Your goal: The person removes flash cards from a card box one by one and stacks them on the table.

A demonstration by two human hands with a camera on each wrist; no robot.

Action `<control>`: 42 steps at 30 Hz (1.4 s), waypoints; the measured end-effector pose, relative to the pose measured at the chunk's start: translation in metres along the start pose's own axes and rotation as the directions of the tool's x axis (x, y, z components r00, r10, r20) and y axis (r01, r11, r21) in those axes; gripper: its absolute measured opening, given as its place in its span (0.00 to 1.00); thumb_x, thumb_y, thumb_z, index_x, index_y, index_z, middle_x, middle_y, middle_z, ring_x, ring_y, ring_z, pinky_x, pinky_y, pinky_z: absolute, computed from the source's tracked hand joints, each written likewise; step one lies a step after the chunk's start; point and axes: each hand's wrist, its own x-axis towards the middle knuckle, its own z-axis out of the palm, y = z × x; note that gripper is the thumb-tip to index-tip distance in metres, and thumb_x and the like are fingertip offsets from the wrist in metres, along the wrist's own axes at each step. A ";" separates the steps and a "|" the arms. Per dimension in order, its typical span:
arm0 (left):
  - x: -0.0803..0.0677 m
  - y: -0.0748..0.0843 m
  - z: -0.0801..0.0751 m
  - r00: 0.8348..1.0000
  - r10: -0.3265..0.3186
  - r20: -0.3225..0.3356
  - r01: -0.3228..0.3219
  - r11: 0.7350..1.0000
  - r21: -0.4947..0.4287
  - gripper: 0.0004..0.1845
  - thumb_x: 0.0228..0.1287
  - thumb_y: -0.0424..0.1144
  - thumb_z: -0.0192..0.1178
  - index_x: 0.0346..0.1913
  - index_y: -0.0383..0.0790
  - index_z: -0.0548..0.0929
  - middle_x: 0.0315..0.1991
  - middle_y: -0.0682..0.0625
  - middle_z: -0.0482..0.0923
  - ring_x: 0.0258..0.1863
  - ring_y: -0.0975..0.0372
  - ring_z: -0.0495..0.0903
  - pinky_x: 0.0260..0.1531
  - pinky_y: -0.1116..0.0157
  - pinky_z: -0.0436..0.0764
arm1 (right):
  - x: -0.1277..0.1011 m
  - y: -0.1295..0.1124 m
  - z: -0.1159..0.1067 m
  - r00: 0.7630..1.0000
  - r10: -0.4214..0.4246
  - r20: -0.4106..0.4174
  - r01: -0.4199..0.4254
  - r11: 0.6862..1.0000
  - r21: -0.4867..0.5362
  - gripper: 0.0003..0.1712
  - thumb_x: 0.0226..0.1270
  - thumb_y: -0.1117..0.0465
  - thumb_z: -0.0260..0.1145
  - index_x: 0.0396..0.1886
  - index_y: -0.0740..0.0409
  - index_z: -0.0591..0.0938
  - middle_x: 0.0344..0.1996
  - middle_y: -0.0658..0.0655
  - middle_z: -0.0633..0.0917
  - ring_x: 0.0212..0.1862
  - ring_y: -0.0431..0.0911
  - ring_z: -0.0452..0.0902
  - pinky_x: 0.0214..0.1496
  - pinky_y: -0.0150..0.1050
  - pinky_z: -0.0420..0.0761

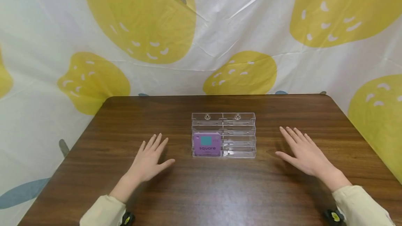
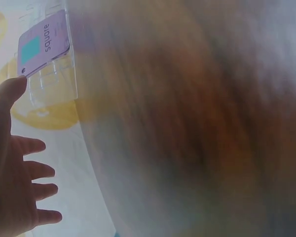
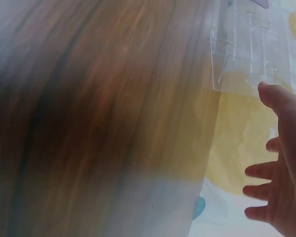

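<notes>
Both hands lie flat, palms down, on a dark brown table (image 1: 201, 191) of wood-grain veneer with rounded far corners; neither holds anything. The left hand (image 1: 147, 161) has its fingers straight and slightly fanned, thumb stretched out toward the middle; the right hand (image 1: 303, 152) mirrors it, fingers spread and relaxed, thumb pointing inward. Between the two hands, a little farther from the person than the knuckles, stands a clear plastic holder (image 1: 238, 135); it is boxy and stepped, with thin glossy walls dividing it into tiers of shallow slots and two small round fittings on its back wall. It is apart from both hands, nearer the left thumb than the right. In its front slot on the left hand's side sits a purple card (image 1: 206, 144), rectangular with rounded corners, smooth and matt, bearing a teal square and the word "square"; the slot on the right hand's side looks bare. In the left wrist view the card (image 2: 43, 42) shows just beyond the thumb tip, not touching; the right wrist view shows the holder's transparent edge (image 3: 246, 44) just past that thumb. Cream sleeves (image 1: 102, 213) cover both forearms. Behind the table hangs a creased white sheet (image 1: 238, 16) printed with large yellow strawberries.
</notes>
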 end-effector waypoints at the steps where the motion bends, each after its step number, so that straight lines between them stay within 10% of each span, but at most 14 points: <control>1: 0.000 0.000 0.000 1.000 0.005 -0.003 -0.005 1.000 -0.002 0.40 0.57 0.62 0.52 0.66 0.39 0.61 0.67 0.38 0.54 0.67 0.46 0.51 0.62 0.43 0.51 | 0.002 -0.001 0.001 1.000 -0.010 -0.008 0.010 1.000 0.008 0.47 0.62 0.39 0.55 0.70 0.61 0.50 0.64 0.71 0.59 0.64 0.66 0.52 0.61 0.63 0.53; 26: -0.002 0.009 -0.002 0.999 0.037 -0.010 -0.037 0.998 -0.047 0.39 0.58 0.61 0.52 0.66 0.39 0.62 0.68 0.39 0.53 0.67 0.48 0.52 0.62 0.44 0.52 | 0.034 -0.023 0.020 0.979 -0.090 -0.181 0.147 0.932 0.330 0.44 0.57 0.50 0.66 0.69 0.54 0.55 0.64 0.65 0.63 0.63 0.60 0.57 0.59 0.57 0.61; 42: 0.009 0.015 0.006 0.994 0.082 -0.071 -0.093 0.982 -0.164 0.37 0.58 0.60 0.54 0.64 0.39 0.66 0.65 0.40 0.60 0.64 0.47 0.58 0.61 0.48 0.58 | 0.040 -0.034 0.033 0.959 -0.154 -0.238 0.231 0.913 0.336 0.44 0.50 0.60 0.71 0.65 0.64 0.61 0.60 0.66 0.68 0.60 0.59 0.62 0.58 0.55 0.63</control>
